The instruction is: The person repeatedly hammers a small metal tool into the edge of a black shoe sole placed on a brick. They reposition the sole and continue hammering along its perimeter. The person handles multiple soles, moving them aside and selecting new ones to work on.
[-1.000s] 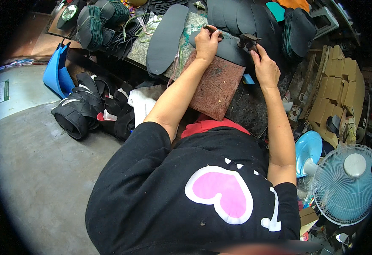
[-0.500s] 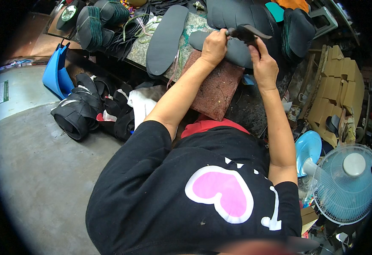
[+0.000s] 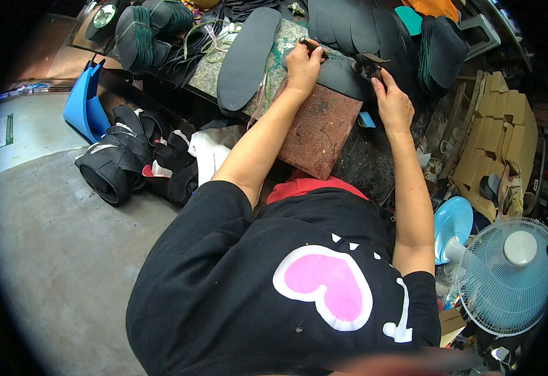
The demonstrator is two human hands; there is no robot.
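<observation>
bench [image 3: 291,29]; brown cartons [image 3: 509,116], contents unclear; left hand [image 3: 303,69], fingers curled round dark tool [image 3: 311,45]; right hand [image 3: 393,105], fingers pinching hammer [image 3: 369,64]

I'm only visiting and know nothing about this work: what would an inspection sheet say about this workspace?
Surface: speckled bench; reddish slab beside it.
Work things: small sole overlapping the slab; dark tool; hammer.
Clutter: large sole, corded bundle, black pile.
Fingers: left fingers closed on the dark tool; right fingers on the hammer.
Cables: nothing seen.
Surroundings: fan and cartons at right.
</observation>
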